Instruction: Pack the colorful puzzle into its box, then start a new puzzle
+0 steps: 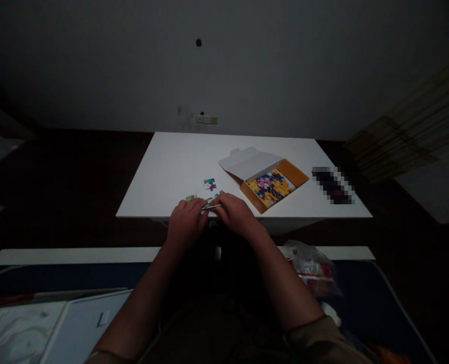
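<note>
My left hand [186,218] and my right hand [235,211] meet at the near edge of a white table [179,156]. Both have their fingers curled around a thin flat puzzle piece [211,206] held between them, edge-on to me. Loose colourful puzzle pieces [210,184] lie on the table just beyond my fingers, and another small piece [190,197] sits by my left knuckles. An open orange box [272,184] with a white lid flap and colourful puzzle pieces inside stands to the right of my right hand.
A dark object [332,185], blurred out, lies on the table's right side. A clear plastic bag with something red [312,268] sits by my right forearm. White sheets or boards [57,328] lie at the lower left. A wall socket [207,120] is behind the table.
</note>
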Tool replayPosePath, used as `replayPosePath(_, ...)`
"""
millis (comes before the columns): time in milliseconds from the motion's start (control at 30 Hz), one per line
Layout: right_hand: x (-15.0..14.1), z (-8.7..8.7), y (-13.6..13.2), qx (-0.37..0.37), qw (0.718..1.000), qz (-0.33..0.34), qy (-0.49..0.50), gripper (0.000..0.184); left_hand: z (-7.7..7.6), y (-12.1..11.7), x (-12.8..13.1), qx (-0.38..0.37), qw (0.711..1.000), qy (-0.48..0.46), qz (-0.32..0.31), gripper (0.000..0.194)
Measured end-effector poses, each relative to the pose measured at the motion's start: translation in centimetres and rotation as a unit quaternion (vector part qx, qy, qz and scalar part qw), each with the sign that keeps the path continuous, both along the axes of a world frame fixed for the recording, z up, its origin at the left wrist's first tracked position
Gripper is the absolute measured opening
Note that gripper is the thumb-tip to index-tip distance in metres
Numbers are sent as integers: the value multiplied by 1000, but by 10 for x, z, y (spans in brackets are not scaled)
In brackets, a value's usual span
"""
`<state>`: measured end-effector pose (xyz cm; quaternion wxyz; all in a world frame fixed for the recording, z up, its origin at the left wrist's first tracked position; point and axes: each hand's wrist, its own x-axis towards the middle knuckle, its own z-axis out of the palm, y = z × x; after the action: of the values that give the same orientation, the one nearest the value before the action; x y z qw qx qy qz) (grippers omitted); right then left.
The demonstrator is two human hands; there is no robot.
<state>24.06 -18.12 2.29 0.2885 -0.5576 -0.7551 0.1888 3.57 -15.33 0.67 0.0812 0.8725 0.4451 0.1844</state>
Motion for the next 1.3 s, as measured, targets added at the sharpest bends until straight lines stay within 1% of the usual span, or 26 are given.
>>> replayPosePath(100, -5, 3, 3, 1, 999, -17, 32, 8, -1, 8, 3, -13, 1000, -17, 4, 28)
replayPosePath(167, -7, 3, 5, 2, 998, -33, 44, 9, -2, 14, 4, -20, 1000, -23, 2, 28)
replayPosePath(233, -7, 2, 6, 7, 998, -35, 46, 10, -5, 18, 5, -24, 999, -24, 7, 29)
replayPosePath(300, -7, 0, 6, 20, 999, -20, 26, 15, -8, 20, 5, -24, 999, -22, 16, 30)
replayPosePath(367, -7, -2, 7, 40, 999, 3, -17, 20, -11, 20, 5, -21, 999, -20, 27, 31)
replayPosePath(500, -8, -1, 9, 77, 992, 44, -87, 27, -13, 19, 4, -17, 999, -23, 39, 36)
replayPosePath(567, -10, 0, 9, 86, 990, 56, -100, 28, -12, 20, 4, -20, 999, -26, 37, 37)
replayPosePath(733, -13, -1, 5, 118, 983, 102, -92, 29, -13, 22, 3, -30, 998, -35, 30, 31)
replayPosePath(767, -11, -1, 3, 122, 984, 95, -89, 28, -13, 22, 3, -30, 998, -36, 31, 31)
replayPosePath(800, -7, 0, 1, 128, 985, 74, -85, 28, -14, 22, 3, -29, 998, -38, 31, 30)
replayPosePath(833, -1, 1, -2, 139, 986, 35, -83, 27, -14, 22, 3, -26, 998, -40, 30, 30)
replayPosePath(867, 6, 2, -4, 154, 985, -19, -82, 27, -15, 22, 4, -24, 998, -43, 29, 30)
replayPosePath(900, 15, 4, -6, 170, 978, -87, -84, 28, -15, 21, 4, -22, 998, -44, 26, 30)
replayPosePath(967, 36, 9, -9, 194, 951, -224, -94, 32, -16, 21, 4, -21, 998, -46, 23, 30)
replayPosePath(1000, 47, 12, -9, 193, 935, -279, -102, 35, -16, 20, 4, -20, 998, -46, 23, 30)
replayPosePath(1067, 66, 18, -10, 164, 914, -349, -126, 38, -16, 20, 3, -19, 998, -44, 27, 29)
replayPosePath(1133, 76, 22, -12, 142, 905, -374, -143, 42, -16, 19, 4, -18, 998, -44, 31, 29)
replayPosePath(1167, 77, 24, -13, 143, 907, -368, -146, 45, -17, 19, 4, -18, 998, -44, 31, 29)
replayPosePath(1200, 75, 24, -14, 153, 914, -347, -145, 45, -17, 20, 4, -18, 998, -43, 32, 29)
replayPosePath(1233, 70, 23, -16, 166, 925, -312, -141, 42, -17, 20, 4, -18, 998, -43, 31, 29)
replayPosePath(1300, 51, 19, -17, 170, 953, -211, -135, 34, -18, 20, 3, -17, 999, -40, 28, 29)
